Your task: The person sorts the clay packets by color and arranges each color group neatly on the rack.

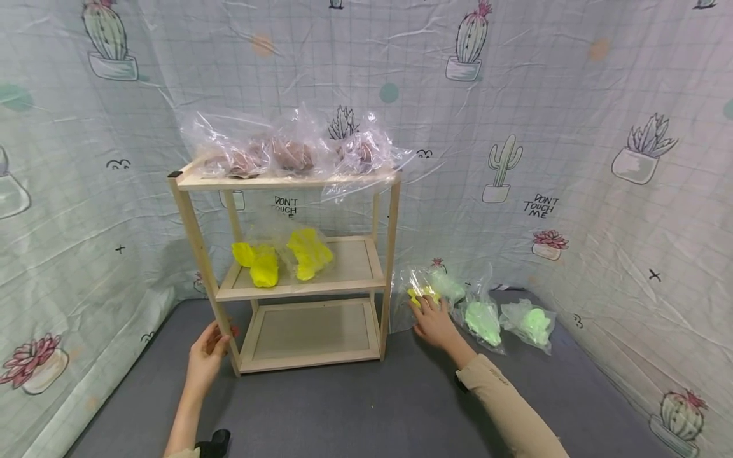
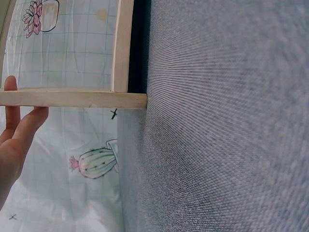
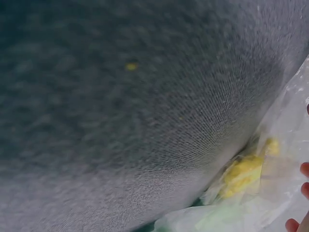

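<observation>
Behind the shelf (image 1: 303,290), cloth (image 1: 441,210) reads "DON'T TOUCH ME".

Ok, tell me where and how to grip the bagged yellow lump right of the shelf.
Probably by the yellow lump itself, from above and the front, where the right hand is: the lump offers some bulk, while the clear plastic around it looks loose. The shelf stands to its left and green bags crowd its right, so the sides look tighter.
</observation>
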`<state>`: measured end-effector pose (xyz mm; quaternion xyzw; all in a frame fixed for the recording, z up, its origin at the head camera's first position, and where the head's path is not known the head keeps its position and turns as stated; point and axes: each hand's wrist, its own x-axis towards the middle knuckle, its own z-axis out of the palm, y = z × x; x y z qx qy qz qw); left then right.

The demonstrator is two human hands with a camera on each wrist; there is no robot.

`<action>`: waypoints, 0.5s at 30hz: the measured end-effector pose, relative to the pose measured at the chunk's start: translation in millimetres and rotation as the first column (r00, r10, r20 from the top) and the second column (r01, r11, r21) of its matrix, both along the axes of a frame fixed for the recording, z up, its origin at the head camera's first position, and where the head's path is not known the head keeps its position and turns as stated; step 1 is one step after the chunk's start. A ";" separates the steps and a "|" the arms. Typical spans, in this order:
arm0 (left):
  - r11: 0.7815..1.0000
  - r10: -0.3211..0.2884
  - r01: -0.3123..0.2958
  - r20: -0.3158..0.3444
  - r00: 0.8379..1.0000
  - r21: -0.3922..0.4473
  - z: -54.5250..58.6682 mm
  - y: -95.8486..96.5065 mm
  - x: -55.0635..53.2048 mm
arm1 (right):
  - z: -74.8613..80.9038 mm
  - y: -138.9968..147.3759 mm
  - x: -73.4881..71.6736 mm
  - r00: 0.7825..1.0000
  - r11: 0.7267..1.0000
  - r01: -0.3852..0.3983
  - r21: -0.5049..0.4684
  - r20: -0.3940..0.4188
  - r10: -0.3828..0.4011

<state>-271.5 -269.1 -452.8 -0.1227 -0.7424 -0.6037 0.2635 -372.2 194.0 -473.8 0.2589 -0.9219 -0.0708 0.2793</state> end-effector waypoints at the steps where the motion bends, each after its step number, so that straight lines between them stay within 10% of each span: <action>1: 1.000 -0.002 0.002 -0.002 1.000 0.000 -0.4 -0.2 0.2 | -0.7 -0.1 -1.2 1.000 1.000 0.021 0.005 0.014 -0.021; 15: 1.000 -0.004 0.004 0.006 1.000 0.003 -0.5 -0.2 0.6 | 3.6 1.5 -15.4 0.988 0.987 0.108 0.119 0.100 -0.120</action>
